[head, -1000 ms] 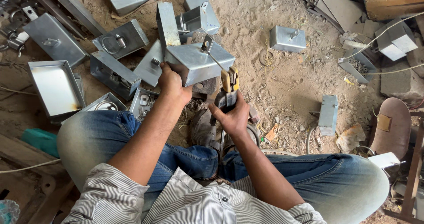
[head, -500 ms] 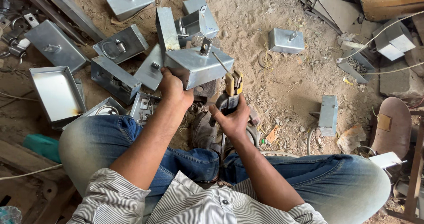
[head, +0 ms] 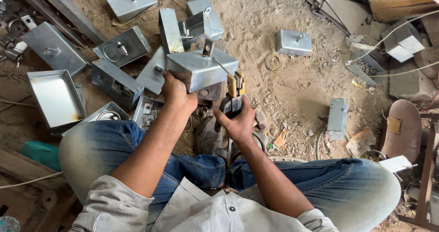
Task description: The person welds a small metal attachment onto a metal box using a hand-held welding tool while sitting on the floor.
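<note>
Two hands are busy: we see our left hand [head: 176,92] has lifted the grey metal box [head: 201,69] slightly higher, fingers clamped on its near edge, while our right hand [head: 238,122] stays closed around the yellow-handled tool [head: 234,92] beside it, above scattered boxes [head: 121,46] on the sandy floor [head: 292,81].

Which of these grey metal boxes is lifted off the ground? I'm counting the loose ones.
The metal box gripped by the left hand, beside the welding holder in the right hand. The others lie on the sand.
</note>
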